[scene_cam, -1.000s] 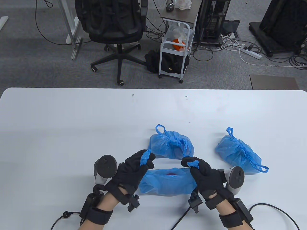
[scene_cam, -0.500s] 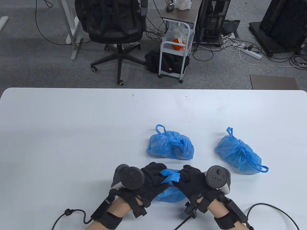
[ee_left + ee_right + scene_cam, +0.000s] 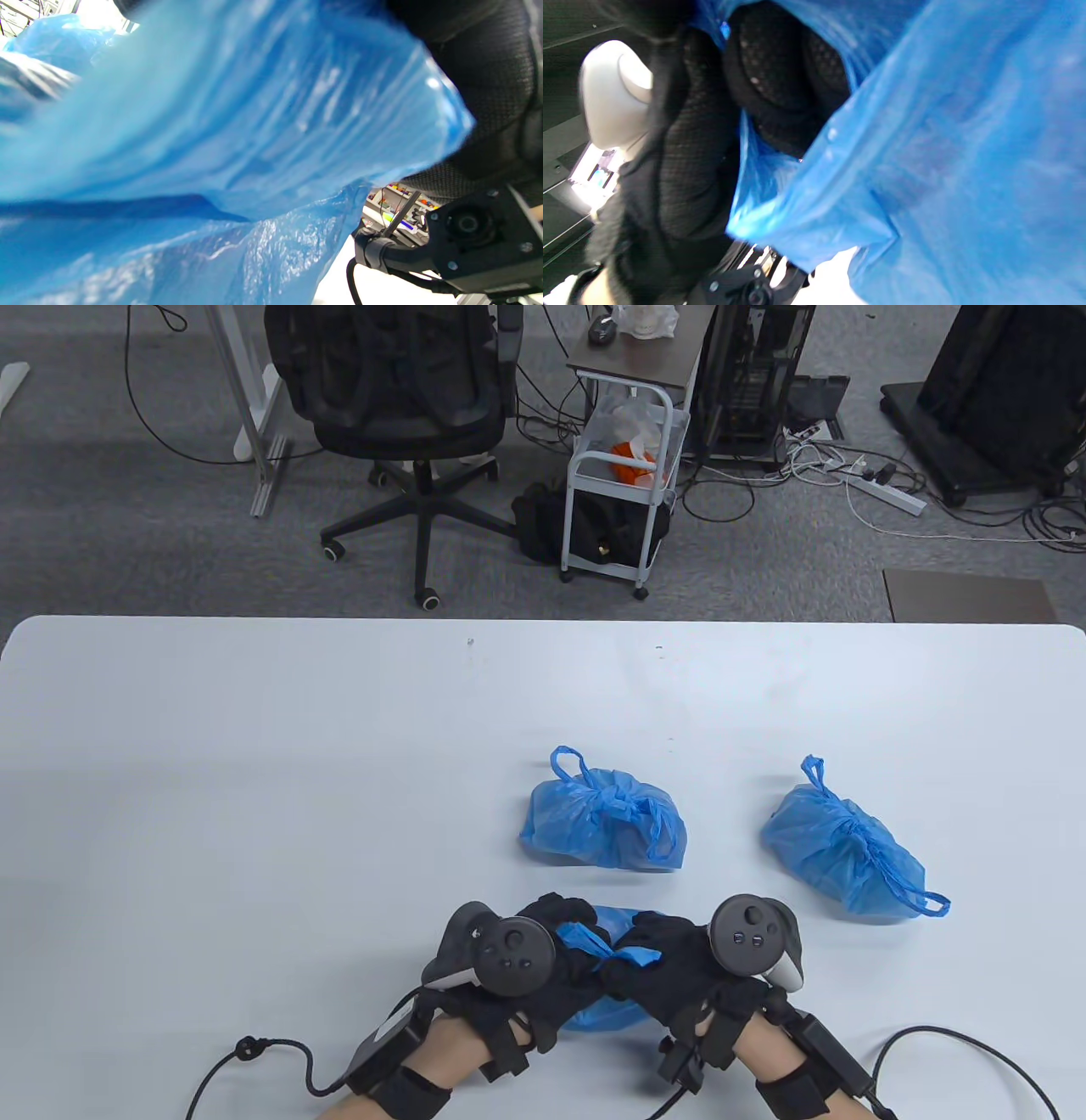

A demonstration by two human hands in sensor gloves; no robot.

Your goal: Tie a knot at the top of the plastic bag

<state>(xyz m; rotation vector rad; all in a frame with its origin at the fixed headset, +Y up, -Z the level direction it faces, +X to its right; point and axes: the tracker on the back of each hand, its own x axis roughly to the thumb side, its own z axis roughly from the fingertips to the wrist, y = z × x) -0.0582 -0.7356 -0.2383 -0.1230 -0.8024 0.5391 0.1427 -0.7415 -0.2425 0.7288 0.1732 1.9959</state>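
Hands meet over a blue plastic bag point(image 3: 604, 1014) at the near edge of the bench point(image 3: 254, 780), a little right of its middle. We see our left hand point(image 3: 543, 963) and right hand point(image 3: 666, 971) pressed close together on top of the bag, knuckles nearly touching, each with a round tracker point(image 3: 509, 954) strapped to its back. Between them the bag's two handle strips point(image 3: 624, 954) cross, and our fingers point(image 3: 573, 912) curl in around those strips: each hand holds one, the left strip running toward the right hand and the right strip poking out as a short blue tail. How tight the grip is, we cannot quite tell from above, since the gloves hide most of the plastic.

From the left wrist view the bag point(image 3: 212, 140) fills nearly the whole picture, stretched and wrinkled, with the right glove point(image 3: 488, 93) against it at the upper right. From the right wrist view the bag point(image 3: 946, 169) drapes across the right side, and black gloved fingers point(image 3: 785, 84) close over a fold of it.

Two other blue bags, already knotted, lie farther back: one point(image 3: 604, 823) just beyond our hands, one point(image 3: 844, 848) toward the right edge.
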